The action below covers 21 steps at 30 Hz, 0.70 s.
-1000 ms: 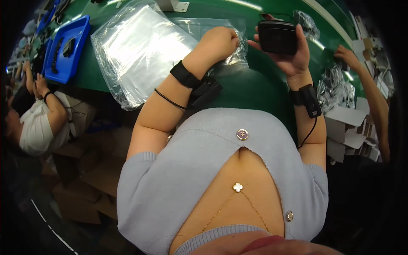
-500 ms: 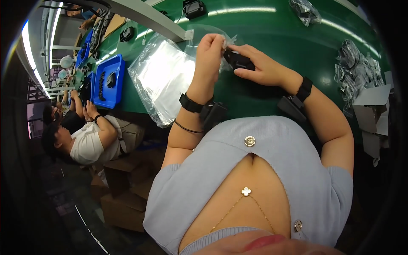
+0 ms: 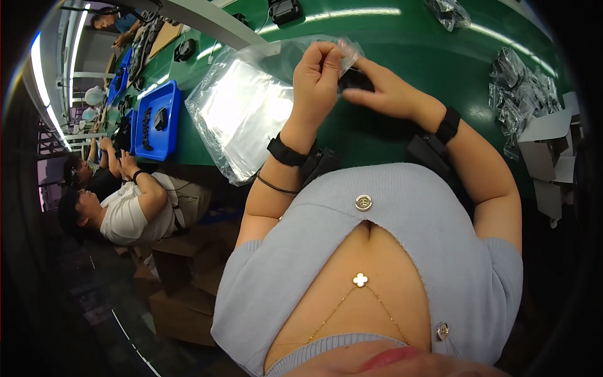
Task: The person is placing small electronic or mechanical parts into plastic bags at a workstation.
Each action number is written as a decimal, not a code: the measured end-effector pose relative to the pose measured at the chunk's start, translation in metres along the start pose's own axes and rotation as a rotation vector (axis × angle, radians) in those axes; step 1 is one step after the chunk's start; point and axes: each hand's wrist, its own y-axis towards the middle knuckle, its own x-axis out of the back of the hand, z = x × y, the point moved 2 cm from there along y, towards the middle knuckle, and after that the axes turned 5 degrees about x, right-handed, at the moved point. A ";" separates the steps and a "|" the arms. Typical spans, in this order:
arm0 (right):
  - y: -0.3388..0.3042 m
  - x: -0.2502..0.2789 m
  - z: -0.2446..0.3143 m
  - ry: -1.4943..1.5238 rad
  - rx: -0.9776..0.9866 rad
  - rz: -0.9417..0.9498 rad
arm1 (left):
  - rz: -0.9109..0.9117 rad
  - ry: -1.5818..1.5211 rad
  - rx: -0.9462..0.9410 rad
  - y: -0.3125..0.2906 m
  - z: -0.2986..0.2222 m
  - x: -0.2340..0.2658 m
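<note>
My left hand (image 3: pixel 318 75) is closed, its thumb and fingers pinching the edge of a clear plastic bag (image 3: pixel 349 51). Just to its right, my right hand (image 3: pixel 386 88) curls round a black plastic device (image 3: pixel 355 80), which is mostly covered by the fingers. The device sits close against the bag; whether it is inside cannot be made out. A stack of flat clear bags (image 3: pixel 242 113) lies on the green table (image 3: pixel 389 38), to the left of my left wrist.
A blue tray (image 3: pixel 175 119) with black parts stands at the left. Several bagged items (image 3: pixel 524 94) are heaped at the right beside an open white box (image 3: pixel 546 141). A grey metal post (image 3: pixel 213 25) crosses the upper left. Co-workers (image 3: pixel 135 207) sit along the left.
My left hand has turned so its thumb and fingertips face right at the bag. The black device has moved up and become more hidden behind my right hand and the plastic.
</note>
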 end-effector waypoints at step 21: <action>-0.001 0.003 0.003 -0.409 0.214 -0.287 | -0.030 0.602 -0.585 -0.021 -0.037 -0.044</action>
